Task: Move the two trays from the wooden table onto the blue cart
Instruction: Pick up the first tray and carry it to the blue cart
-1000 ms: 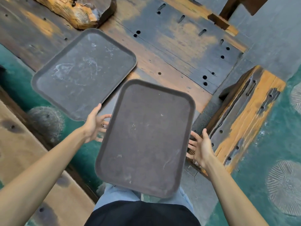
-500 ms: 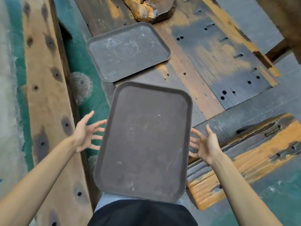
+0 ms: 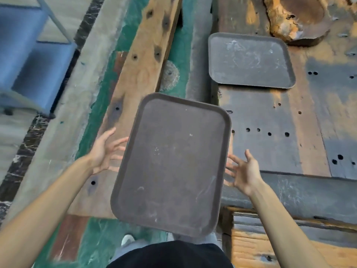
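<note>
I see the brown tray (image 3: pixel 170 167) held off the desk (image 3: pixel 270 144) between left hand (image 3: pixel 102 151) and right hand (image 3: pixel 245 173), fingers spread wide under its edges, grey tray (image 3: pixel 249 60) flat on the desk, blue cart (image 3: pixel 29 60) far left.

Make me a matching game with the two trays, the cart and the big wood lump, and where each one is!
Things:
1. brown tray
2. grey tray
3. blue cart
4. wood lump

Places:
A. far left, on the floor
B. held up between left hand and right hand
C. top right, just behind a tray
D. lying flat on the wooden table

Pairs: 1-B, 2-D, 3-A, 4-C
</note>
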Tool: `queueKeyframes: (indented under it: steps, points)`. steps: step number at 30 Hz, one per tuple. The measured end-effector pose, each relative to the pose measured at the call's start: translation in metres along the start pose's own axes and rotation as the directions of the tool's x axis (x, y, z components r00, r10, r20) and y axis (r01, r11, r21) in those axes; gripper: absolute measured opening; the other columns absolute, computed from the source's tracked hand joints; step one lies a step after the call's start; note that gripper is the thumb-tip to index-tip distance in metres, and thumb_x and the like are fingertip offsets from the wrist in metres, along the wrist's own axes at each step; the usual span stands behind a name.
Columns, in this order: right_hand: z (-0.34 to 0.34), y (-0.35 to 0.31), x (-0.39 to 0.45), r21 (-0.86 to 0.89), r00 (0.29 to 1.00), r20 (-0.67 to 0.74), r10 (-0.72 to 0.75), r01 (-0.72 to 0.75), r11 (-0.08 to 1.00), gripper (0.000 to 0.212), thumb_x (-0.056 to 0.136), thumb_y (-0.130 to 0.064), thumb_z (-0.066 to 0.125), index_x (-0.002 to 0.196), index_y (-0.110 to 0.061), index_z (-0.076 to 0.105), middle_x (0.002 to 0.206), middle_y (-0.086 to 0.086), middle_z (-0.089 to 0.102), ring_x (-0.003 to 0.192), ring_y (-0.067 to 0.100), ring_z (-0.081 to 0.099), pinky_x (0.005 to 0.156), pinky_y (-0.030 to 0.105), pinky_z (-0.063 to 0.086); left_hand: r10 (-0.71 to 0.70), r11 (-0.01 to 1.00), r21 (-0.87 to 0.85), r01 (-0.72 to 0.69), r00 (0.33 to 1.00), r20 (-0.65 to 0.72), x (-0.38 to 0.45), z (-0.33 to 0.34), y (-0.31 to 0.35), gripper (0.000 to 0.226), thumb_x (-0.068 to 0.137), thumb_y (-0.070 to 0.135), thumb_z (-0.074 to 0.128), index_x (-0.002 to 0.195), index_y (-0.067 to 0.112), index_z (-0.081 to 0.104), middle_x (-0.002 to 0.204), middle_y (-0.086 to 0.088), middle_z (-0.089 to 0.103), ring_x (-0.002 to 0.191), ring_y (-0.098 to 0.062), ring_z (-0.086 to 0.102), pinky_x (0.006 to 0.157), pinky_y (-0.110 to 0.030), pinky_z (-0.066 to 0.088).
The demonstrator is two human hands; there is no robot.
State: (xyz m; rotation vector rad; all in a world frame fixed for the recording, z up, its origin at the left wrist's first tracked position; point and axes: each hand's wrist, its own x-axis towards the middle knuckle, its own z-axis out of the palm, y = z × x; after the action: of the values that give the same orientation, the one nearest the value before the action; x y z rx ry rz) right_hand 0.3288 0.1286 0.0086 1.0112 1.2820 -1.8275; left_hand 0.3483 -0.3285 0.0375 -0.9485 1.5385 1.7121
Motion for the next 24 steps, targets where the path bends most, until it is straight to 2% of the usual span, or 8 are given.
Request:
queueKeyframes:
  steps: [4, 8, 11, 16, 19, 22, 24]
  points:
    - [0.083, 0.029, 0.004, -0.147, 0.997, 0.080, 0.015, -0.003, 0.989, 0.075, 0.092, -0.075, 0.022, 0.125, -0.027, 0.067, 0.119, 0.006, 0.072, 0.110, 0.023, 0.061, 0.095, 0.052, 0.039, 0.012, 0.984, -0.176, -0.027, 0.996, -0.090, -0.046, -0.082, -0.061, 0.072, 0.078, 0.081, 0.038, 0.128, 0.036, 0.066, 0.094, -0.001, 0.060, 0.071, -0.020, 0.064, 0.071, -0.040, 0.050]
    - [0.171, 0.084, 0.002, -0.283, 0.991, 0.127, 0.042, -0.004, 0.959, 0.077, 0.090, -0.076, 0.022, 0.128, -0.024, 0.065, 0.122, 0.008, 0.065, 0.111, 0.025, 0.054, 0.104, 0.052, 0.035, 0.004, 0.954, -0.295, -0.055, 0.985, -0.170, -0.094, -0.165, -0.130, 0.077, 0.080, 0.082, 0.032, 0.130, 0.033, 0.064, 0.092, -0.001, 0.055, 0.074, -0.020, 0.055, 0.076, -0.043, 0.047]
    - [0.237, 0.131, -0.005, -0.371, 0.988, 0.138, 0.064, -0.008, 0.928, 0.071, 0.091, -0.075, 0.023, 0.119, -0.025, 0.064, 0.113, 0.007, 0.055, 0.103, 0.024, 0.047, 0.097, 0.051, 0.036, 0.010, 0.940, -0.329, -0.084, 0.975, -0.221, -0.133, -0.222, -0.180, 0.079, 0.080, 0.084, 0.029, 0.132, 0.035, 0.061, 0.101, -0.004, 0.054, 0.082, -0.023, 0.054, 0.078, -0.044, 0.046]
    - [0.335, 0.216, -0.028, -0.475, 0.982, 0.169, 0.089, 0.002, 0.880, 0.065, 0.091, -0.074, 0.024, 0.106, -0.026, 0.064, 0.090, 0.003, 0.057, 0.082, 0.020, 0.051, 0.080, 0.044, 0.039, 0.017, 0.890, -0.431, -0.148, 0.956, -0.293, -0.196, -0.315, -0.269, 0.077, 0.080, 0.084, 0.028, 0.130, 0.035, 0.062, 0.100, -0.004, 0.054, 0.079, -0.023, 0.055, 0.080, -0.046, 0.045]
    - [0.390, 0.264, -0.048, -0.539, 0.977, 0.186, 0.103, 0.014, 0.842, 0.064, 0.091, -0.073, 0.024, 0.104, -0.025, 0.064, 0.089, 0.003, 0.055, 0.081, 0.020, 0.051, 0.083, 0.045, 0.039, 0.002, 0.850, -0.498, -0.173, 0.946, -0.325, -0.236, -0.364, -0.317, 0.076, 0.081, 0.083, 0.029, 0.127, 0.033, 0.063, 0.100, -0.004, 0.057, 0.082, -0.024, 0.056, 0.077, -0.047, 0.046]
    - [0.444, 0.302, -0.067, -0.593, 0.967, 0.219, 0.129, 0.027, 0.805, 0.061, 0.092, -0.071, 0.024, 0.098, -0.025, 0.064, 0.087, 0.003, 0.057, 0.080, 0.020, 0.053, 0.082, 0.044, 0.038, -0.011, 0.824, -0.531, -0.197, 0.932, -0.362, -0.275, -0.406, -0.355, 0.079, 0.081, 0.083, 0.030, 0.132, 0.030, 0.060, 0.110, -0.007, 0.058, 0.084, -0.025, 0.058, 0.082, -0.050, 0.046]
    - [0.476, 0.322, -0.078, -0.624, 0.956, 0.250, 0.154, 0.037, 0.780, 0.062, 0.092, -0.070, 0.025, 0.101, -0.024, 0.064, 0.090, 0.005, 0.060, 0.082, 0.021, 0.055, 0.081, 0.044, 0.039, -0.019, 0.810, -0.546, -0.215, 0.921, -0.390, -0.298, -0.428, -0.373, 0.079, 0.081, 0.081, 0.031, 0.132, 0.029, 0.060, 0.114, -0.009, 0.056, 0.084, -0.025, 0.059, 0.080, -0.048, 0.047]
